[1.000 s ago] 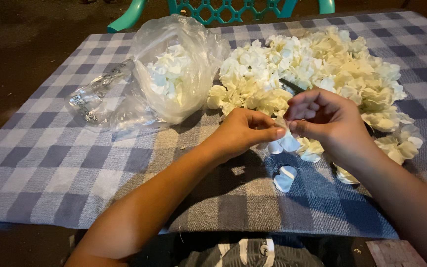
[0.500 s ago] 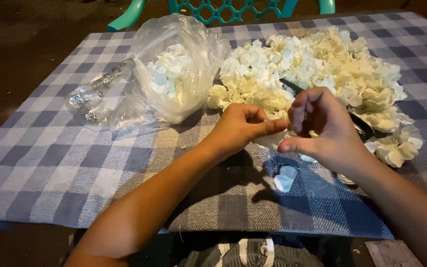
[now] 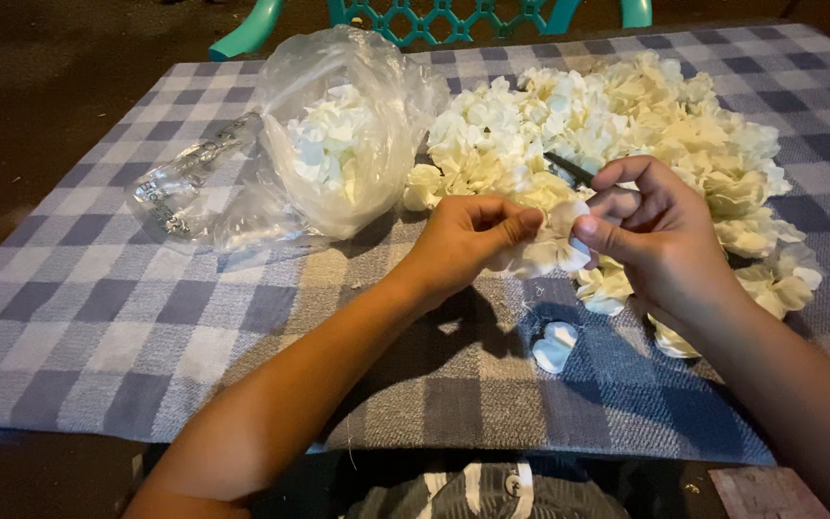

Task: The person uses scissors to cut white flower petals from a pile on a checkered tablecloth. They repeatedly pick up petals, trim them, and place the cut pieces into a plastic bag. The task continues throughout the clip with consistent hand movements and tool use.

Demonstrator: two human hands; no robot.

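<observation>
**Both hands pinch one white fabric flower over the checked cloth**

The left hand (image 3: 468, 240) is curled nearly closed, its thumb and forefinger pressed together on the left edge of a white fabric flower (image 3: 551, 246). The right hand (image 3: 660, 240) meets it from the other side: the thumb lies flat across the flower's right edge and the forefinger bends over the top, so the flower is clamped between the two hands and held just above the surface (image 3: 146, 327). The other right fingers are loosely bent and fanned upward, not touching anything that can be made out.

Both forearms come in from the bottom of the view, the left one running diagonally from the lower left, the right one from the lower right corner. The wrists are raised off the cloth, and the hands cast a dark shadow beneath them.

The held flower sits near the middle of the surface, just in front of a large heap of similar cream-white flowers (image 3: 626, 125) that spreads toward the far right. A single loose petal (image 3: 555, 346) lies on the blue-and-grey checked cloth right below the hands. To the left, well apart from the hands, a clear plastic bag (image 3: 338, 144) holds more white flowers. A teal plastic chair (image 3: 434, 12) stands at the far edge.
</observation>
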